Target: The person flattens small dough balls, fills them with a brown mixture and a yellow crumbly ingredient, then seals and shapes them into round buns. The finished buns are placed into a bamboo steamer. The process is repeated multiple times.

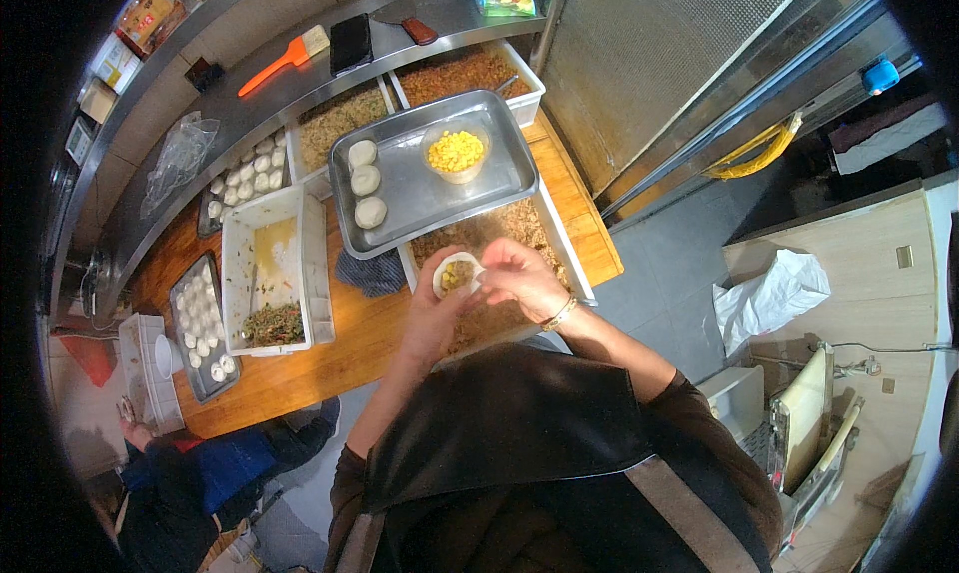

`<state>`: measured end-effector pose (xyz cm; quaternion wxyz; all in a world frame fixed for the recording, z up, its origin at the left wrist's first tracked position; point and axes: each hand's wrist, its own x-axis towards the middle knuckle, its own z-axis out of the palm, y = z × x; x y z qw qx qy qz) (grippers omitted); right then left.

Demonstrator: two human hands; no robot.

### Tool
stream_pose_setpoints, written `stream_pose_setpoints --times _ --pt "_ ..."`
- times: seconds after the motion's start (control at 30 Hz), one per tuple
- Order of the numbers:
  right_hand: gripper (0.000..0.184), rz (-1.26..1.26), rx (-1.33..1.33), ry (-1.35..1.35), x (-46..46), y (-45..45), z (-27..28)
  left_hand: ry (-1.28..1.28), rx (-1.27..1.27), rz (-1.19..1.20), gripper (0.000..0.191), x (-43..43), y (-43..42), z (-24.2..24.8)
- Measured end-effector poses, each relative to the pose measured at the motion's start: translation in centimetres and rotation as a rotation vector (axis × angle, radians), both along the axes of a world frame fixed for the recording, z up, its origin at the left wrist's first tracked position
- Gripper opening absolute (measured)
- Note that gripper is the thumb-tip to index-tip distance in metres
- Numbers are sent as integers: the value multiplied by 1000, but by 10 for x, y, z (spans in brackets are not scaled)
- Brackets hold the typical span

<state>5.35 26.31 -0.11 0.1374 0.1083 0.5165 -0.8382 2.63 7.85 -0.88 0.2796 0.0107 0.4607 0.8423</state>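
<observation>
Cupped in my left hand [428, 311] is a round dough wrapper [473, 260] holding brown filling and several yellow corn kernels. The fingertips of my right hand [528, 287] pinch the wrapper's right edge. Both hands are over a white bin [575, 262] of crumbly brown filling [528, 224]. Just beyond them, a metal tray [408, 212] rests across the bins. On it, three round dough pieces [365, 180] line the left side, and a clear bowl of corn kernels [455, 153] stands to the right.
Left on the wooden table [359, 337] are a white tub [321, 273] with chopped green filling and trays of dough balls [198, 311]. A steel shelf [255, 112] holds an orange-handled brush [288, 57], a phone [351, 45] and a scraper [418, 31]. Another person [225, 468] works at lower left.
</observation>
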Motion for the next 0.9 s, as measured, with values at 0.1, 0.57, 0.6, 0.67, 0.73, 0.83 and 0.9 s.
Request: stream_pose_setpoints --times 0.1,0.57,0.6,0.67,0.73,0.83,0.9 --pt "12 -29 37 0 -1 -4 1 4 -38 50 48 2 6 -11" --pt "14 -26 147 15 -2 -3 -6 -42 -56 20 40 -5 -2 -4" --pt "14 -19 84 60 -1 -4 -5 -73 -28 33 39 -4 -1 -3" --pt "13 -36 54 25 0 -5 -3 -115 14 58 37 -2 2 -5" --pt "11 -61 30 0 1 -8 -1 -145 70 79 34 -1 7 -12" --pt "10 -19 127 14 0 -11 0 -131 -8 93 29 0 8 -24" --pt "10 15 230 49 0 -11 -1 -106 -23 90 30 0 7 -29"
